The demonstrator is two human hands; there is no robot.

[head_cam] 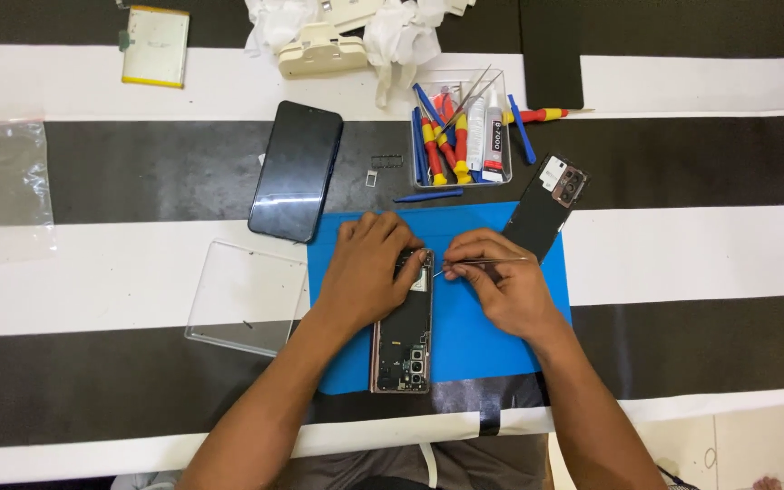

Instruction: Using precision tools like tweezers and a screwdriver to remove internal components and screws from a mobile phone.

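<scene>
At the far left of the black-and-white striped surface (pixel 93 272) lie a clear plastic bag (pixel 2 181) and, further back, a flat battery pack (pixel 155 45) with a yellow edge. Moving right, a clear plastic lid (pixel 245 295) sits just beside the blue work mat (pixel 483 336), and a dark phone screen panel (pixel 296 170) lies face up behind it. On the mat lies the opened phone (pixel 403 336), back cover off, its camera end toward the person. The left hand (pixel 367 272) is spread wide and presses down on the far end of the phone to steady it. The right hand (pixel 501 289) is pinched narrow around metal tweezers (pixel 487 262), whose tips point left and meet the phone's right edge near the top. Behind stands a clear tool tray (pixel 460 127) holding red-and-yellow screwdrivers, blue pry tools and a glue tube; the removed back cover (pixel 546 207) lies to the right, partly on the mat. The step in hand looks like picking or seating a small part inside the phone; the next move would seem to call for a steady, fine grip and a firmly pinned chassis.
</scene>
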